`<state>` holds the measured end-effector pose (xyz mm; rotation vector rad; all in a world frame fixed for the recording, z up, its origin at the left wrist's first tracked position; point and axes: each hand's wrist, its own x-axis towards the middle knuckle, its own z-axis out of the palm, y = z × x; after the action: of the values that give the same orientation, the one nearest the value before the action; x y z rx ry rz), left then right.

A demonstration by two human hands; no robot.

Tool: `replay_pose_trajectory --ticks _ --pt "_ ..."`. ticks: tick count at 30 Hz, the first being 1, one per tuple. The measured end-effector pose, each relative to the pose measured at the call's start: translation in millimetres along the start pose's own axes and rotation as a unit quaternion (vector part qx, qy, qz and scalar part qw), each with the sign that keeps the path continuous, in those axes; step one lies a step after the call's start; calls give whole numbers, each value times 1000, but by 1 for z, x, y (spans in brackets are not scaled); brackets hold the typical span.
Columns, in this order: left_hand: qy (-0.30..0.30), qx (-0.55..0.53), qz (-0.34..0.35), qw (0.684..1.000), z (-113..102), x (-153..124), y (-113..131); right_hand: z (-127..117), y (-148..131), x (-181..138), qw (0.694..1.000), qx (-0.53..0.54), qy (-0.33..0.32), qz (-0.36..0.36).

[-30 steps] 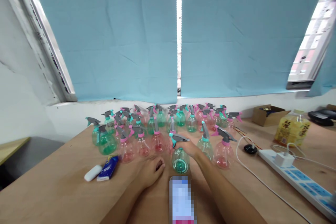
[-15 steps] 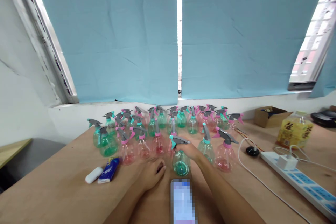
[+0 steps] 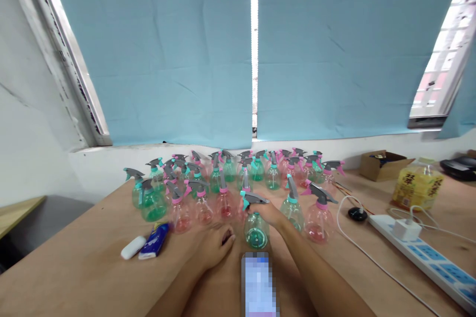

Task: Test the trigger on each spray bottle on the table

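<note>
A green spray bottle (image 3: 256,237) with a grey and turquoise trigger head stands upright in front of me. My right hand (image 3: 269,214) grips it around the neck from behind, most of the fingers hidden by the head. On the tabletop to its left rests my left hand (image 3: 215,246), fingers curled in and nothing seen in them. Just in front of the bottle lies a phone (image 3: 259,287) with a blurred-out screen. To the right of my right hand stand another green spray bottle (image 3: 292,210) and a pink spray bottle (image 3: 318,223).
Several more pink and green spray bottles (image 3: 223,203) fill the back of the table (image 3: 92,267). At left lie a blue packet (image 3: 154,241) and a white case (image 3: 133,247). A power strip (image 3: 427,252), white cable, yellow jug (image 3: 417,185) and cardboard box (image 3: 383,164) occupy the right.
</note>
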<state>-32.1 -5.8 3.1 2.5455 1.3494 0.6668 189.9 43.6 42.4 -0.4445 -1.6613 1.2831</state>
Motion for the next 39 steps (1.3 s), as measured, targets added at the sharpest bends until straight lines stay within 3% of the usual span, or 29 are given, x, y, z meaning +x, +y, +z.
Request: replay_pose_trajectory --ticks 4,13,22,27,36,39 --pt "-3 -3 -1 1000 0 -1 0 2 -10 0 1000 -5 -14 -6" --pt "2 8 -4 1000 -2 -1 2 -3 10 4 1000 19 8 15" --pt "3 2 -5 1000 -1 0 1 2 -9 1 1000 -20 4 0" --pt "2 0 -6 1000 0 0 1 0 3 2 1000 17 8 11" --pt "2 1 -12 1000 -1 0 2 6 2 1 1000 -4 27 -12" --pt "3 0 -10 1000 0 -1 0 6 -1 -5 997 -30 61 -20"
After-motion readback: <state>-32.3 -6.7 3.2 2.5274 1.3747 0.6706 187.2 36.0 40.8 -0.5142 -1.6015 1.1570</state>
